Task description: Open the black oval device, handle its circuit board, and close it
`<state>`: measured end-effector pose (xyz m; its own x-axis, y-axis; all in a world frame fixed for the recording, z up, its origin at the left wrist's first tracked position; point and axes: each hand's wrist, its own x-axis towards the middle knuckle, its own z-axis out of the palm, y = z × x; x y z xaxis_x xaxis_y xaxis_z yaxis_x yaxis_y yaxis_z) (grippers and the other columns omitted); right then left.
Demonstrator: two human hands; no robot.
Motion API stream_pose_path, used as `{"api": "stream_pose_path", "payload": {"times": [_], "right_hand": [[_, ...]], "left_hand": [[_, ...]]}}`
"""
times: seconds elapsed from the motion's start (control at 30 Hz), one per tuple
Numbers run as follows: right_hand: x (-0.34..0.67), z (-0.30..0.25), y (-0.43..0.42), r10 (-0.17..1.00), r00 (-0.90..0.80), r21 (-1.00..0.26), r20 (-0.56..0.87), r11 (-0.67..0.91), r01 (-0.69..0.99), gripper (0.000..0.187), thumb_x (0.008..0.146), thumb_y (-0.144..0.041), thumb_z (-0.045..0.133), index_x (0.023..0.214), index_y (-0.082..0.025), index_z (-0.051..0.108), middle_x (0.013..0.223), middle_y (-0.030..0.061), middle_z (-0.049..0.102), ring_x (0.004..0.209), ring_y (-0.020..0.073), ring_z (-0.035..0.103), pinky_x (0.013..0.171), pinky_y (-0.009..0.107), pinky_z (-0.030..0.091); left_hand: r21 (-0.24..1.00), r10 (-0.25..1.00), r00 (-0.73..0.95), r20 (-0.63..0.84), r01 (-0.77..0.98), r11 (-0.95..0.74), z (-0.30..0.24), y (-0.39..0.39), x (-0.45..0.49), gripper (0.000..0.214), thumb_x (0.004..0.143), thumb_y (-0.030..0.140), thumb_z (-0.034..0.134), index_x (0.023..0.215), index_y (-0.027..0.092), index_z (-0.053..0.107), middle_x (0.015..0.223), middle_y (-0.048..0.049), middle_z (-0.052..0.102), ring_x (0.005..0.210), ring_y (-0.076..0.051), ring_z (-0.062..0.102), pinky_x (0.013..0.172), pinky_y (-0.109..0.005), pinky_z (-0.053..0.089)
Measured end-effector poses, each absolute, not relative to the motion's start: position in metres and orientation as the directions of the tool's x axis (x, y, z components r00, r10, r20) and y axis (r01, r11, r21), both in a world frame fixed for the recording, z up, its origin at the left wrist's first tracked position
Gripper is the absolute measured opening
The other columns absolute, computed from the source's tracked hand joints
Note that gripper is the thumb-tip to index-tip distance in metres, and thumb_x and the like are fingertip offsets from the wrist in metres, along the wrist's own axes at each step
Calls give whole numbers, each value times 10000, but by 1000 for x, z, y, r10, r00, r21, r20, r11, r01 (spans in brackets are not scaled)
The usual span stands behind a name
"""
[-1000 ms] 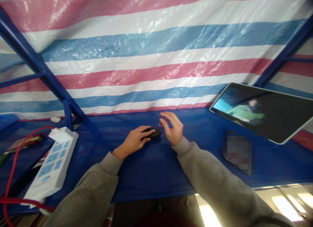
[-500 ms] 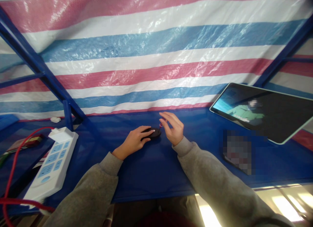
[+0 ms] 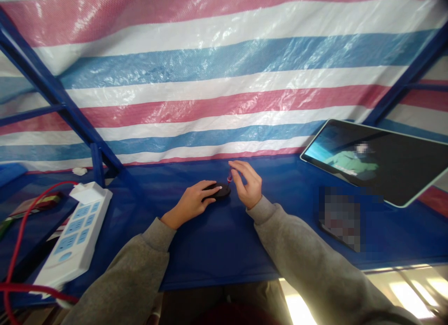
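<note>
Observer: Fingertips of the right hand (image 3: pixel 249 187) have edged a touch to the left over the last second. Little else has changed: the left hand (image 3: pixel 191 201) and the black oval piece (image 3: pixel 221 192) sit as before.

Recorder: Noted. Start at the near edge.

Observer: Grey sleeves (image 3: pixel 308 255) come in from the near edge, both forearms over the blue table (image 3: pixel 217 255). Near left, a white power strip (image 3: pixel 75 229) with pale blue sockets lies at an angle. A white plug sits in its far end and a red cable (image 3: pixel 21 227) loops beside it.

Recorder: Near right?

Observer: A flat dark object (image 3: pixel 339 217) lies on the table. It is pixelated, so I cannot tell what it is.

Recorder: Hands?

Observer: Mid-table, close together. The left hand lies over the black oval piece with its fingers curved down onto it, pinning it flat to the table. The right hand is just to the right of it. Its thumb and forefinger pinch the top of a red-tipped pin (image 3: pixel 229 178), with the other fingers loosely curled. The pin stands nearly upright, its lower end at the far right rim of the oval piece — whether the two touch, I cannot tell.

Recorder: Beyond that?

Observer: Far right, a tablet (image 3: pixel 378 159) is propped at a tilt with its screen lit. Blue frame bars (image 3: pixel 52 94) rise at far left. A striped tarp (image 3: pixel 224 82) in pink, white and blue closes the back.
</note>
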<state>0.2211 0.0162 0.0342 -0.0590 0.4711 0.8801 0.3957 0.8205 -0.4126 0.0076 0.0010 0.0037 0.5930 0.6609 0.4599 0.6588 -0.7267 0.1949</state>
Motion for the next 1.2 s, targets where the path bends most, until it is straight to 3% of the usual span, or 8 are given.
{"api": "stream_pose_path", "payload": {"times": [0.3, 0.43, 0.6, 0.87, 1.03, 1.2], "right_hand": [[219, 34, 17, 464, -43, -413, 885, 822, 392, 297, 912, -177, 514, 1188, -215, 616, 1069, 90, 647, 948, 185, 632, 881, 367, 540], [219, 35, 17, 465, -24, -422, 885, 823, 381, 290, 886, -191, 574, 1168, -221, 632, 1025, 74, 627, 832, 153, 626, 802, 328, 557], [220, 35, 17, 470, -42, -419, 882, 822, 385, 299, 909, -168, 519, 1188, -208, 622, 1072, 91, 639, 946, 181, 628, 874, 359, 540], [220, 35, 17, 458, 2, -420, 889, 813, 403, 257, 888, -218, 580, 1134, -215, 656, 1008, 80, 637, 826, 160, 633, 783, 330, 563], [220, 36, 16, 482, -42, -431, 875, 815, 388, 303, 921, -198, 506, 1199, -207, 625, 1072, 97, 646, 939, 181, 639, 854, 352, 553], [221, 36, 17, 470, -53, -415, 881, 822, 390, 303, 900, -201, 547, 1190, -212, 636, 1066, 92, 670, 960, 193, 645, 855, 351, 555]], "left_hand": [[196, 654, 593, 470, 652, -732, 5, 0, 8, 378, 896, 262, 589, 1274, 279, 594, 1307, -79, 588, 1172, -239, 580, 997, -413, 490], [190, 652, 598, 466, 652, -734, 5, 1, 8, 365, 899, 261, 586, 1263, 260, 605, 1310, -90, 585, 1176, -243, 576, 997, -414, 488], [185, 653, 603, 458, 654, -733, 5, 0, 7, 366, 902, 269, 584, 1266, 256, 603, 1311, -91, 583, 1179, -241, 571, 1004, -413, 481], [187, 651, 597, 469, 653, -734, 4, 0, 7, 367, 897, 268, 590, 1264, 260, 604, 1306, -92, 588, 1173, -246, 577, 994, -417, 489], [190, 655, 600, 459, 654, -732, 5, 1, 8, 366, 898, 267, 588, 1264, 266, 605, 1310, -88, 586, 1177, -246, 574, 1002, -419, 483], [191, 652, 598, 466, 651, -734, 5, 1, 8, 367, 898, 265, 587, 1265, 262, 603, 1309, -87, 587, 1181, -246, 571, 1005, -422, 481]]}}
